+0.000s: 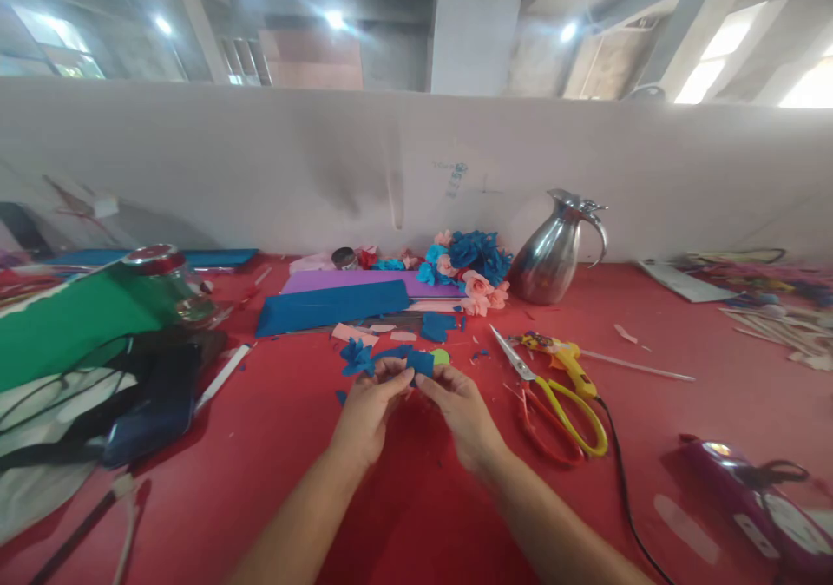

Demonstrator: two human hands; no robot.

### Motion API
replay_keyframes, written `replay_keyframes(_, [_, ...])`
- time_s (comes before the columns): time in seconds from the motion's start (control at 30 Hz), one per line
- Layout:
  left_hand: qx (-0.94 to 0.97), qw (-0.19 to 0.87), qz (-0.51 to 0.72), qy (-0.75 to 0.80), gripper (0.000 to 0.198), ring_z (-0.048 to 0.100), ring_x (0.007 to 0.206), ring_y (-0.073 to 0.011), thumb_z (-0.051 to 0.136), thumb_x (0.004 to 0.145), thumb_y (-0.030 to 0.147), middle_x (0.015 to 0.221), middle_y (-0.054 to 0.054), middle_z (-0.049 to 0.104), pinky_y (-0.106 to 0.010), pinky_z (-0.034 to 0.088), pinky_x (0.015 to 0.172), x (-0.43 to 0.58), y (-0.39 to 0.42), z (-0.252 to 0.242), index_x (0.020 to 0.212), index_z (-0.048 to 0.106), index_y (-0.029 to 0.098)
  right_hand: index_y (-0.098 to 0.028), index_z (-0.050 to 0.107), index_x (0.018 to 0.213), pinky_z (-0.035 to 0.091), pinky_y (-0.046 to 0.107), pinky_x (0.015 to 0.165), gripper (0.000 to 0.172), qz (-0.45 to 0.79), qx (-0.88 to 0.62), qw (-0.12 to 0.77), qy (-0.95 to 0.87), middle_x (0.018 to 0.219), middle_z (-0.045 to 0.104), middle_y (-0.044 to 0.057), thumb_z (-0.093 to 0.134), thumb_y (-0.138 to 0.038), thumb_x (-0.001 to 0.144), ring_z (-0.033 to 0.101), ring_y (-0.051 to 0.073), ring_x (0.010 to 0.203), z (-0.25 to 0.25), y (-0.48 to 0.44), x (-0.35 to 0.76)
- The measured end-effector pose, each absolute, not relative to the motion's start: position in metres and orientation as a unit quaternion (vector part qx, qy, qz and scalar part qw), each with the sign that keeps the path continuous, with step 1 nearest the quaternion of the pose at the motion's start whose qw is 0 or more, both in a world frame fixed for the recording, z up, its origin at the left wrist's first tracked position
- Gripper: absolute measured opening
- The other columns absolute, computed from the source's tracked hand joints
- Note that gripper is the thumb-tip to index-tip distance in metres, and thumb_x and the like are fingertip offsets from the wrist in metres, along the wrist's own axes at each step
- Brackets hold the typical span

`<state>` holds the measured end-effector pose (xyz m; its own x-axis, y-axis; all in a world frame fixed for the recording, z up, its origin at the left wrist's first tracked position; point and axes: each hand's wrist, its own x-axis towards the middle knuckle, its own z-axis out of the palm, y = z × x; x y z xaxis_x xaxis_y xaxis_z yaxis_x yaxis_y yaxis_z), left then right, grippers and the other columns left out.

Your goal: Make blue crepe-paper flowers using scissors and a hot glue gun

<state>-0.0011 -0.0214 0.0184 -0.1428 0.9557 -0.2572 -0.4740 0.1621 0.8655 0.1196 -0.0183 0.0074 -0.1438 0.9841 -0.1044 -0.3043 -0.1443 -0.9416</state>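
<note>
Between my fingertips is a small piece of dark blue crepe paper (420, 362). My left hand (372, 407) pinches its left side with thumb and forefinger, and my right hand (463, 407) pinches the right side. A blue paper flower (357, 357) lies just beyond my left hand; whether it joins the held piece I cannot tell. Behind my right fingers shows a light green round thing (441, 357). Blue and pink paper scraps (437, 326) are scattered past the hands. Scissors (547, 403) with yellow and red handles lie right of my right hand, beside a yellow glue gun (573, 368).
A dark blue paper sheet (335, 307) lies on a purple one (305, 282). Behind stand several paper flowers (478, 259) and a metal jug (550, 251). At left are a glass jar (186, 294), a green sheet (78, 325) and a dark bag (156, 403). A purple device (748, 498) sits front right.
</note>
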Motion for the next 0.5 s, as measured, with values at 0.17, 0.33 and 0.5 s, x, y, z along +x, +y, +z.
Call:
replay_keyframes(0.17, [0.306, 0.519, 0.579, 0.549, 0.033, 0.060, 0.063, -0.0104, 0.079, 0.061, 0.039, 0.077, 0.004, 0.060, -0.025, 0.045, 0.069, -0.002, -0.022, 0.013, 0.081, 0.061, 0.019, -0.017, 0.058, 0.063, 0.035, 0.025, 0.058, 0.025, 0.540, -0.473, 0.571, -0.397, 0.058, 0.057, -0.003, 0.072, -0.039, 0.062, 0.046, 0.011, 0.057, 0.006, 0.001, 0.144])
replay_keyframes(0.33, [0.339, 0.492, 0.580, 0.554, 0.041, 0.061, 0.065, -0.0137, 0.069, 0.067, 0.057, 0.087, -0.001, 0.062, -0.030, 0.048, 0.073, -0.004, -0.023, 0.011, 0.082, 0.062, 0.020, -0.018, 0.052, 0.058, 0.030, 0.025, 0.053, 0.024, 0.450, -0.508, 0.569, -0.465, 0.053, 0.050, -0.005, 0.067, -0.036, 0.064, 0.040, 0.010, 0.052, 0.014, 0.009, 0.162])
replay_keyframes(0.5, [0.377, 0.474, 0.553, 0.572, 0.044, 0.061, 0.103, -0.0255, 0.071, 0.068, 0.052, 0.112, -0.008, 0.066, -0.037, 0.042, 0.094, -0.009, -0.021, 0.007, 0.101, 0.065, 0.023, -0.020, 0.051, 0.058, 0.029, 0.025, 0.052, 0.023, 0.426, -0.513, 0.534, -0.519, 0.051, 0.048, -0.005, 0.066, -0.035, 0.065, 0.040, 0.011, 0.051, 0.012, 0.014, 0.170])
